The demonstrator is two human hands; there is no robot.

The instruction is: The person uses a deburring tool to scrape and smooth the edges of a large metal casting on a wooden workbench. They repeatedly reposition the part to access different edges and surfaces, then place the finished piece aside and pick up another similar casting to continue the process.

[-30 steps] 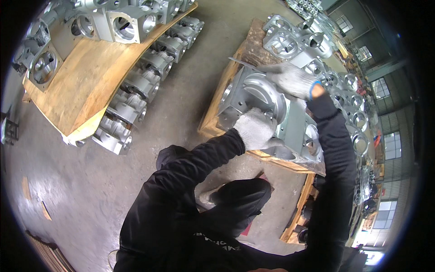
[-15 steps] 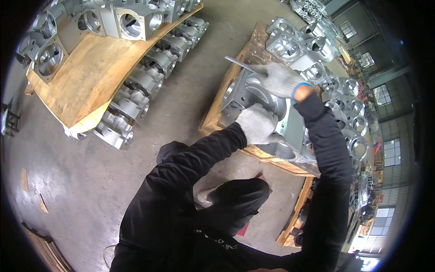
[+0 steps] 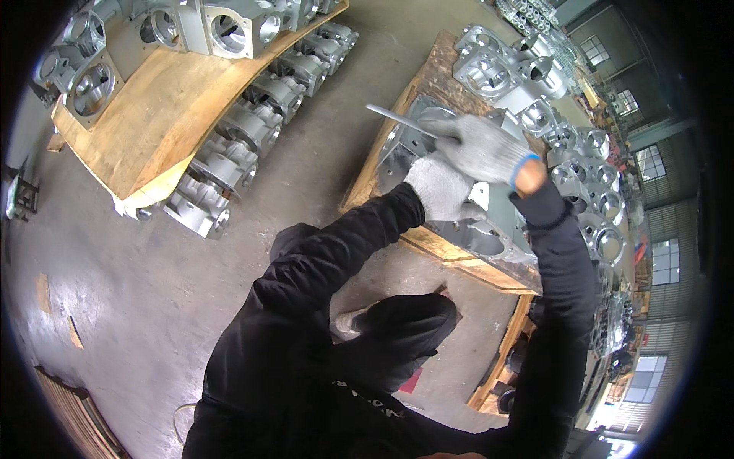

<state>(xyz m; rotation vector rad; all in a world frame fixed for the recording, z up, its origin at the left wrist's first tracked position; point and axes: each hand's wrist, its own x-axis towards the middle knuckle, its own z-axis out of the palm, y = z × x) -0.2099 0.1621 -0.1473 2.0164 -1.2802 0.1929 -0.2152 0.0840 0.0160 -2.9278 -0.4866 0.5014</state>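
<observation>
A grey metal casting (image 3: pixel 495 222) with round bores lies on a wooden pallet to the front right of me. My right hand (image 3: pixel 482 149), in a pale knit glove with a blue cuff, is closed around a flat metal file (image 3: pixel 394 117). The file's free end points up to the left, above the casting's far left part. My left hand (image 3: pixel 440 187), gloved too, grips the casting's middle, thumb stretched to the right along it. Its fingertips are partly hidden beneath my right hand, which crosses over it.
The pallet's wooden edge (image 3: pixel 459 266) runs along the near side. More castings (image 3: pixel 489 73) stand behind and to the right. On the left, a wooden board (image 3: pixel 153 115) bears several castings, with others (image 3: pixel 222 164) lined up below its edge. My bent knee (image 3: pixel 405 329) is close by.
My right hand has come down and nearer, now overlapping the left hand. The file's free end has shifted slightly left and nearer. My left hand stays on the casting.
</observation>
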